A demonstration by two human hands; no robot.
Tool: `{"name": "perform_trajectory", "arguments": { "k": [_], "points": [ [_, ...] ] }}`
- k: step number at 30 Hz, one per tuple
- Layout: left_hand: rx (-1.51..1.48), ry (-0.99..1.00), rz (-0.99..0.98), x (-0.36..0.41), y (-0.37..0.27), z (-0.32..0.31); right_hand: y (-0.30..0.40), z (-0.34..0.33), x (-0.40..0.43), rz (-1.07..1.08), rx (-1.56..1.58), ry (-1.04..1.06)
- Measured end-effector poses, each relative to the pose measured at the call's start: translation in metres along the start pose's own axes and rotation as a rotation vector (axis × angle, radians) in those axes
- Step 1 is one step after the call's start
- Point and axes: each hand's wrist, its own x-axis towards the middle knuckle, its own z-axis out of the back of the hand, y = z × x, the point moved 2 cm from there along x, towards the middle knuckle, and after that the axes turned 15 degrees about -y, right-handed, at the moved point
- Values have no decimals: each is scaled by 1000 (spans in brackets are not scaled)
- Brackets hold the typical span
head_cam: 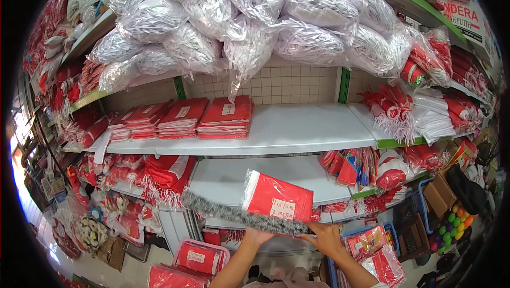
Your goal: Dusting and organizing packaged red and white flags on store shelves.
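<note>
A red-and-white folded cloth in a clear plastic packet [279,196], with a handwritten label, is held up in front of the shelves. My left hand [259,235] grips its lower edge, the fingers partly hidden. A grey fluffy duster [247,218] crosses in front of the packet's bottom, its far end pointing left. My right hand [324,240] is closed around the duster's handle end, near the packet's lower right corner. Behind them is a pale metal shelf [223,172].
Stacked red packets [225,118] occupy the middle shelf's left part. Bags of white shredded strips [247,45] overhang it. Below left stands a pink basket [223,244] with red packets; at lower right, a blue basket [392,240] holds more packets. Colourful balls [452,230] lie beyond.
</note>
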Motion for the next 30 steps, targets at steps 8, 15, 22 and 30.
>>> {"name": "perform_trajectory", "arguments": {
  "k": [8, 15, 22, 30],
  "points": [
    [-35, 51, -49, -12, 3, 5, 2, 8, -7, -171, -39, 25],
    [-211, 28, -110, -22, -2, -2, -35, 15, -28, -442, -137, -49],
    [26, 94, -354, -20, 1, -12, -5, 5, -50, -195, 33, -28],
    [66, 160, -354, -26, -3, -26, -1, -8, -74, -389, 120, -107]
  ]
}}
